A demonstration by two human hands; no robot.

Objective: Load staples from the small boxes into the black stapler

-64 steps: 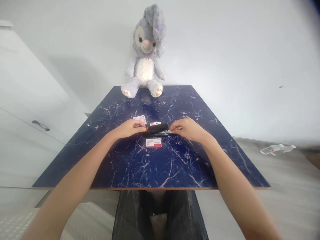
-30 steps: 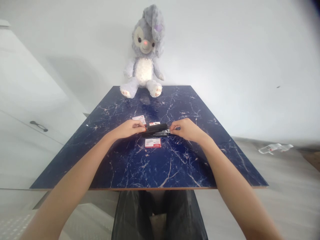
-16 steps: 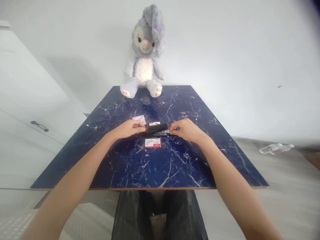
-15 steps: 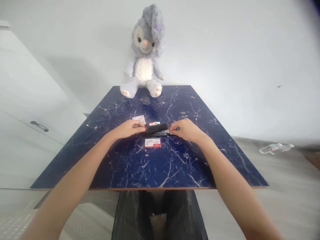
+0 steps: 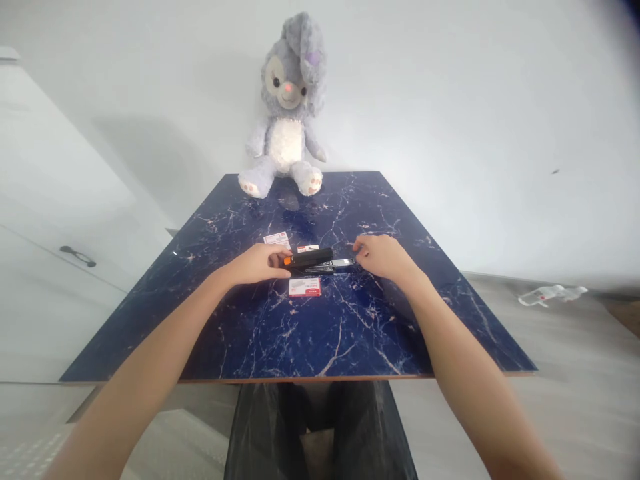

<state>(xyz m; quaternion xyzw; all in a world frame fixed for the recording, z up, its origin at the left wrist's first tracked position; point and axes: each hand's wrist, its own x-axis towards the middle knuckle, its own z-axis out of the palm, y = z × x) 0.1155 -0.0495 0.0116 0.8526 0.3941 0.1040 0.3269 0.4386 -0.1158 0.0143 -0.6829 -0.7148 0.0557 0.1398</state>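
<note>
A black stapler (image 5: 313, 257) with an orange part at its left end lies on the blue table. Its metal staple tray (image 5: 343, 263) sticks out to the right. Around the orange end, the thumb and fingers of my left hand (image 5: 260, 262) hold the stapler. My right hand (image 5: 383, 255) hovers just past the tray's outer end, fingers loosely curled and apart, with nothing visible in them. In front of the stapler lies a red and white staple box (image 5: 305, 287). Two similar small boxes, one at the left (image 5: 277, 240) and one partly hidden (image 5: 308, 249), lie behind it.
The dark blue marbled table (image 5: 340, 340) has its front edge close to my legs. A grey plush rabbit (image 5: 287, 127) sits at its far edge against the wall. On the floor at right lies a clear plastic item (image 5: 550, 295). A white cabinet (image 5: 60, 200) stands at left.
The staple tray has slid out to the right of the stapler. My right hand has moved right and let go of it. My left hand's fingers have shifted at the orange end.
</note>
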